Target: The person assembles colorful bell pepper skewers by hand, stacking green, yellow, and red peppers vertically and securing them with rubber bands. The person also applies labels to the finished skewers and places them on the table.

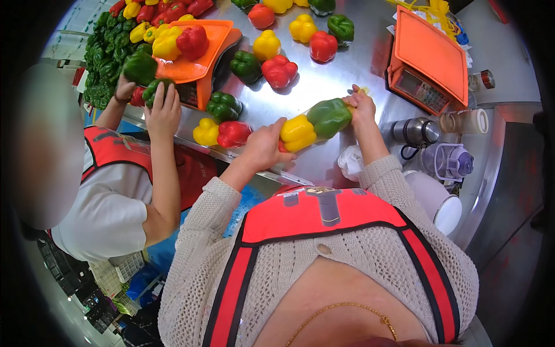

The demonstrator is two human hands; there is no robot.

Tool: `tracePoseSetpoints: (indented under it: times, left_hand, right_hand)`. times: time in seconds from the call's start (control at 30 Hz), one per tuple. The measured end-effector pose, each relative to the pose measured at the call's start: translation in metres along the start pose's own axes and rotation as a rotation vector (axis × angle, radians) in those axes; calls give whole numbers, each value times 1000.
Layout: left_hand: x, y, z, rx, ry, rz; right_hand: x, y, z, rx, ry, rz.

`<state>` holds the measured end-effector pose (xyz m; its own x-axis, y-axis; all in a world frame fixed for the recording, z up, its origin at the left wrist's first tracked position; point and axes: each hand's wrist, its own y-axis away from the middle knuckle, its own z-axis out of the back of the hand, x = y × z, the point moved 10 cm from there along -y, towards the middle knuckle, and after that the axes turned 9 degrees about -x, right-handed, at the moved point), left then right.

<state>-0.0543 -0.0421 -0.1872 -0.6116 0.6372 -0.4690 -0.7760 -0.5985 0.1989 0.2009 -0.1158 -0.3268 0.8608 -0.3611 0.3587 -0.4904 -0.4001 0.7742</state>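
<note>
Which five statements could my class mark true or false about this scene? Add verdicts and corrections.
1. The left hand holds the wrapped peppers. True.
2. The right hand holds a red pepper. False: the right hand grips the wrapped peppers' green end.
3. An orange scale stands on the metal table. True.
4. The co-worker's hands are empty. False: the co-worker's hands hold green peppers.
5. A red pepper lies left of the left hand. True.
</note>
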Motion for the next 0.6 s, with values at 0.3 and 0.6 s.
tracePoseSetpoints:
  times: [0.3,0.6]
  left_hand:
    - [-48,7,20,-475,-393,-212]
    - [-13,-7,-11,-265,-203,-154]
  right_hand:
    - [9,-6,9,-80,-54,4]
    - [11,-21,-10,65,-21,-50]
